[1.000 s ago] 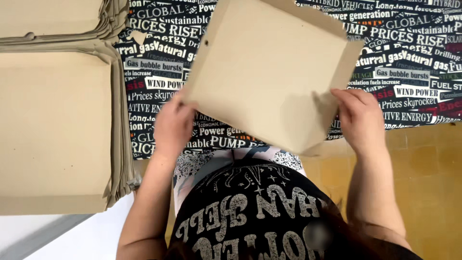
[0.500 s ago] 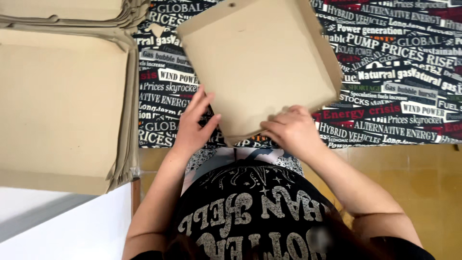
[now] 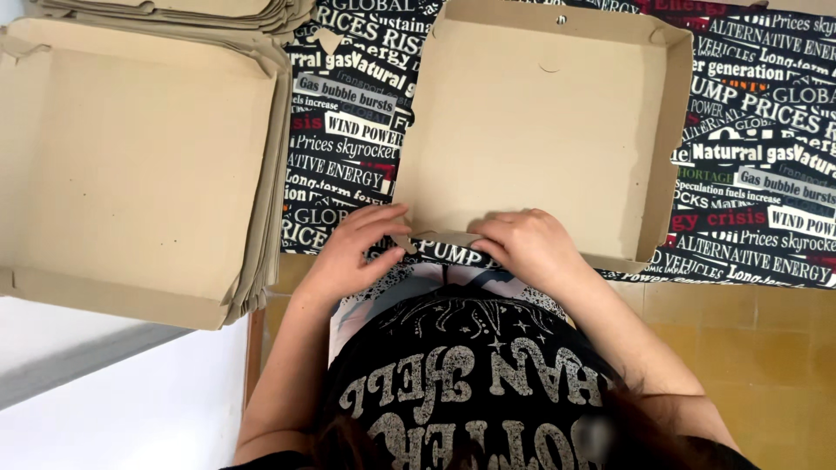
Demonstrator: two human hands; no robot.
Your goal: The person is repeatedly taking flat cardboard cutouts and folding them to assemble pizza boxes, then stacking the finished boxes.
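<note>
A brown cardboard box (image 3: pixel 540 130) lies flat on the table in front of me, its inside facing up and its far and right walls raised. My left hand (image 3: pixel 353 252) rests at the box's near left corner, fingers spread on the corner flap. My right hand (image 3: pixel 527 248) presses down on the near wall of the box, fingers curled over the folded edge.
A stack of flat, unfolded cardboard box blanks (image 3: pixel 139 165) lies to the left, with another stack (image 3: pixel 174 10) behind it. The table wears a black cloth (image 3: pixel 348 130) printed with text. A tiled floor (image 3: pixel 749 348) shows at the lower right.
The box was held up tilted with its underside toward me; it now lies flat on the table, inside up. Both hands have moved to its near edge.
</note>
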